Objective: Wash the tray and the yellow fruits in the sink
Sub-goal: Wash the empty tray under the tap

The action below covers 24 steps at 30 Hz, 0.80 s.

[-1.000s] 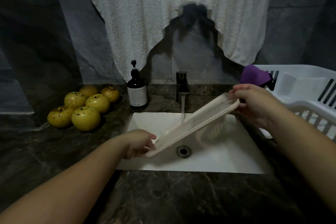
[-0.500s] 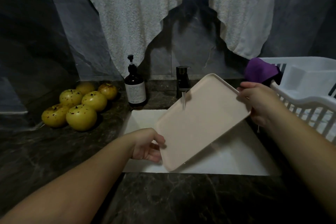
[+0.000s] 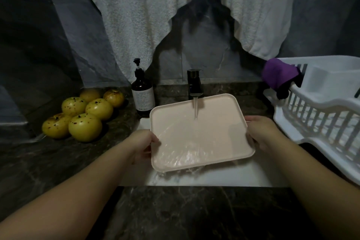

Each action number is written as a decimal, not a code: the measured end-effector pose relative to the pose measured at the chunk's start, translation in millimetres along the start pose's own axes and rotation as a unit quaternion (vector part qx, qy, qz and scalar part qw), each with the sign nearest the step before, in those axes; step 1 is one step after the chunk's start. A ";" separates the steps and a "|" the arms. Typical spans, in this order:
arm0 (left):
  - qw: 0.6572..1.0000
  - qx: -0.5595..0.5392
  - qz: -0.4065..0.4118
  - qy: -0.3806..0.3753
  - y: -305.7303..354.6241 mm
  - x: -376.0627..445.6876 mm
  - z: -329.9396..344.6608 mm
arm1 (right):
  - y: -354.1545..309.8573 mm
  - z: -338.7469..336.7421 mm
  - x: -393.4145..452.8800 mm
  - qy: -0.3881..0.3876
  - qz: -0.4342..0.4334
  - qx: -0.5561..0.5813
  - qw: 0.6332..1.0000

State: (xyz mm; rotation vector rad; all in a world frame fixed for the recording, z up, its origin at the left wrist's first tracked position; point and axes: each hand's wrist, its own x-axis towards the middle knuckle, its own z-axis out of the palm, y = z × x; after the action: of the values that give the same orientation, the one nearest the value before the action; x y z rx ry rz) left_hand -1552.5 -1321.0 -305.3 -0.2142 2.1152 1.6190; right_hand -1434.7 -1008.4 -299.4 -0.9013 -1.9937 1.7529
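head view: tray (image 3: 194, 134) is held over the sink (image 3: 214, 180), directly under the faucet (image 3: 194, 84), open face up, near edge tipped down toward the person. Stream lands on the far half of the tray, sheets down and spills off the near-left corner into the basin

left hand (image 3: 143, 145) grips the tray's left short edge, fingers curled under, thumb on the rim. right hand (image 3: 260, 135) grips the right short edge the same way. Both holding the tray, nothing else

Step in hand looks like rinsing the tray face. To do it well, I'd say: keep the tilt so water drains into the basin, not over the front lip onto the counter (image 3: 175, 210); slide the tray left-right under the faucet so the stream covers the corners; then flip to rinse the underside. Grip is on wet plastic rims, so slip is the risk, hold firm

Yellow fruits (image 3: 83, 115), six of them, sit in a cluster on the counter left of the sink, not yet washed. So task is early, judging by that

Clearances around the sink: soap bottle (image 3: 143, 93) stands just behind-left of it, close to the tray's far-left corner, easy to clip on a swing. Faucet spout is just above the tray's far edge, little headroom for lifting there. White dish rack (image 3: 319, 115) is right of the sink, near the right hand; a purple cloth (image 3: 278, 75) is draped on its far corner. Open room is mostly toward the person and downward into the basin
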 end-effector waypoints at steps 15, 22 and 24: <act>0.986 -0.067 0.149 0.031 12.8 -8.7 -3.2 | 18.0 6.2 0.9 -0.052 0.152 -0.137 0.978; 0.988 -0.030 0.142 0.056 13.5 -11.7 -6.5 | 13.6 4.3 -4.6 -0.066 0.163 -0.128 0.976; 0.989 -0.015 0.128 0.071 13.1 -14.8 -9.8 | 11.5 2.1 -5.8 -0.065 0.143 -0.140 0.978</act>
State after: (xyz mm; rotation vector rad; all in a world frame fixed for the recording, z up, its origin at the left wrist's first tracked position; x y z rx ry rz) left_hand -1547.3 -1328.6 -285.3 -0.0693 2.3036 1.8312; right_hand -1429.0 -1013.3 -310.0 -1.2462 -2.3359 1.7405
